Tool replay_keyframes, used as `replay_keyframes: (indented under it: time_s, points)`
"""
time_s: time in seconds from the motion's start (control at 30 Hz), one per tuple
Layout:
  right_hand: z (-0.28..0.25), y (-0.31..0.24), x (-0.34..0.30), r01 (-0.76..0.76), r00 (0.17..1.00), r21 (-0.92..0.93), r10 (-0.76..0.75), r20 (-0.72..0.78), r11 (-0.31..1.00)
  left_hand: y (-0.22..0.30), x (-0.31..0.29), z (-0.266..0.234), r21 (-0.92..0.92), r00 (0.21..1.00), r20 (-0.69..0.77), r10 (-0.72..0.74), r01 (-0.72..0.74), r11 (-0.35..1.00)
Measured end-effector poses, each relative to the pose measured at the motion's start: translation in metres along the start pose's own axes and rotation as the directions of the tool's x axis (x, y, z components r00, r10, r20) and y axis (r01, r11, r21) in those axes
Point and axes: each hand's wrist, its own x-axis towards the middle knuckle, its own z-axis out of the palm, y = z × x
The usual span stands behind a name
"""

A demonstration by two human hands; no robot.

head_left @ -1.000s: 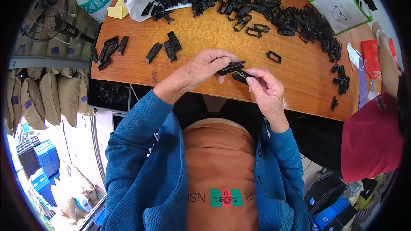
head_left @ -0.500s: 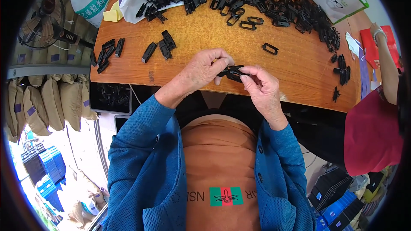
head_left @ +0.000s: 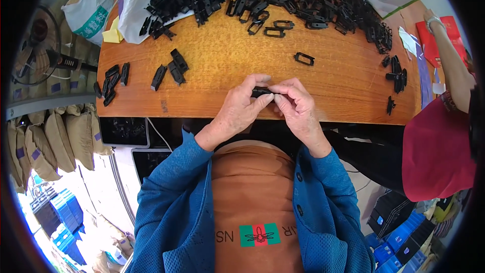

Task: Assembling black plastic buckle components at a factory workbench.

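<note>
Between my two hands, just above the table's near edge, is a small black plastic part [head_left: 261, 91], mostly hidden by my fingers. My left hand [head_left: 239, 102] pinches its left end with thumb and fingers. At its other end, my right hand [head_left: 297, 107] is closed with thumb and fingertips on the same part. A single black rectangular frame [head_left: 304, 59] lies on the wood beyond my right hand. To the left sit a few black assembled pieces [head_left: 176, 67] and another small group of black pieces [head_left: 111, 82].
A white bag [head_left: 132, 25] spilling black parts and a heap of black frames [head_left: 323, 7] cover the table's [head_left: 217, 45] far side. Small black clips [head_left: 398, 76] lie at right, near another person's arm [head_left: 451, 65]. A fan [head_left: 38, 45] stands at left.
My hands have come closer together, and the black part, plainly visible before between them, is now mostly covered by my fingers. The whole view has shifted slightly.
</note>
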Motion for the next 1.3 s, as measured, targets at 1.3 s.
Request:
replay_keyframes:
  time_s: [1.3]
  points:
    - [-0.158, 0.083, 0.135, 0.17, 0.982, -0.956, -0.124, 0.144, 0.238, 0.021, 0.127, 0.035, 0.685, 0.892, 0.365, 0.267, -0.452, 0.572]
